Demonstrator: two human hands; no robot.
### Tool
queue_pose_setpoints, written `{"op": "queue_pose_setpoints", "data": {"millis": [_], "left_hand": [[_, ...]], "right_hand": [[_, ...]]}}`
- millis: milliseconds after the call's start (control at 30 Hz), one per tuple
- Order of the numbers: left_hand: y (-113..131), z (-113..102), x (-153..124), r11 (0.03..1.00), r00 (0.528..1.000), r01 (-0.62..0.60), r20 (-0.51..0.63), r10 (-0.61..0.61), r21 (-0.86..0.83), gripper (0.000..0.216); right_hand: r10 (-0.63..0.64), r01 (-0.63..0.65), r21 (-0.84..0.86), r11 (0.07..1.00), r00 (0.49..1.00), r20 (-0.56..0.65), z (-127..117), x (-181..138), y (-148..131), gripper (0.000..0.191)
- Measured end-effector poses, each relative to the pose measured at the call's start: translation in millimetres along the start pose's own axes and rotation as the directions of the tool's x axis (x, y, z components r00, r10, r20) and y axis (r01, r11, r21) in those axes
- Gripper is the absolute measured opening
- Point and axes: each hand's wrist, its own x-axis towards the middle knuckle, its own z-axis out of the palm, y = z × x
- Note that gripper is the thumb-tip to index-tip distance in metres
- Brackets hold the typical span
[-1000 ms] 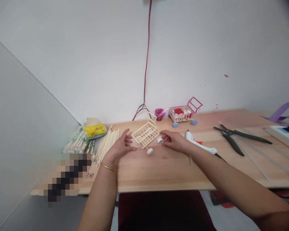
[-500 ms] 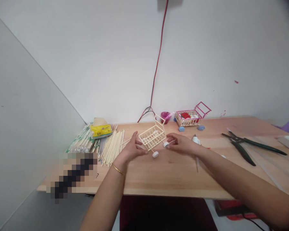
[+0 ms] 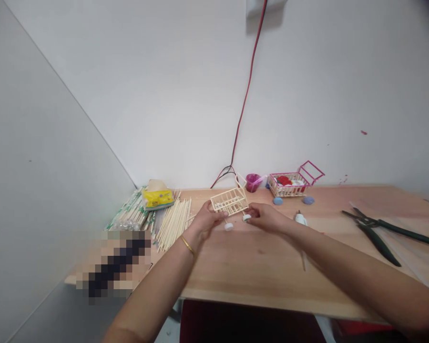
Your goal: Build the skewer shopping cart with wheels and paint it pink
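A small model cart (image 3: 232, 202) of pale wooden sticks, with slatted sides and a raised handle frame, is between my hands. White round wheels (image 3: 229, 226) sit below its near side. My left hand (image 3: 208, 218) grips its left end, thumb in front and fingers partly hidden behind. At the right end, my right hand (image 3: 266, 216) closes around the cart's corner, its fingertips beside another white wheel (image 3: 247, 218). The cart tilts slightly.
Loose wooden sticks (image 3: 175, 221) and a yellow packet (image 3: 158, 197) lie at left. Behind right stand a purple cup (image 3: 253, 182) and a pink-rimmed stick cart (image 3: 289, 186) with blue wheels. A white glue gun (image 3: 301, 218) and green-handled shears (image 3: 375, 228) lie at right.
My left hand has closed on the cart's left end, and my right hand has moved in to its right end. The cart has turned more level. The camera view has shifted a little.
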Motion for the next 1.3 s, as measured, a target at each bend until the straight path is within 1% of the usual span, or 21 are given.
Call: {"op": "queue_pose_setpoints", "data": {"millis": [67, 333, 500, 633, 867, 1033, 1300], "left_hand": [[3, 1, 11, 1.0, 1.0, -0.006, -0.006, 0.006, 0.012, 0.077], [12, 4, 59, 0.998, 0.995, -0.041, 0.092, 0.045, -0.041, 0.063], [14, -1, 83, 0.998, 0.991, -0.021, 0.134, 0.03, -0.065, 0.059], [14, -6, 95, 0.996, 0.987, -0.011, 0.158, 0.025, -0.085, 0.053], [10, -3, 100, 0.992, 0.982, -0.041, 0.177, 0.062, -0.118, 0.052], [4, -3, 94, 0.99, 0.983, -0.067, 0.163, 0.087, -0.124, 0.048], [-1, 3, 79, 0.985, 0.976, -0.114, 0.173, 0.135, -0.129, 0.056]], "right_hand": [[-0.001, 0.0, -0.021, 1.0, 1.0, -0.019, -1, 8, 1, 0.027], [-0.043, 0.034, -0.109, 0.993, 0.996, -0.083, -8, 43, 5, 0.03], [-0.013, -0.016, -0.188, 0.982, 0.988, -0.154, -15, 55, 0, 0.024], [0.007, -0.048, -0.219, 0.975, 0.982, -0.186, -18, 60, 1, 0.02], [0.0, -0.031, -0.185, 0.982, 0.986, -0.167, -13, 66, 12, 0.022], [-0.013, -0.015, -0.179, 0.984, 0.988, -0.154, -16, 65, 14, 0.024], [-0.012, -0.029, -0.232, 0.972, 0.985, -0.174, -16, 61, 9, 0.025]]}}
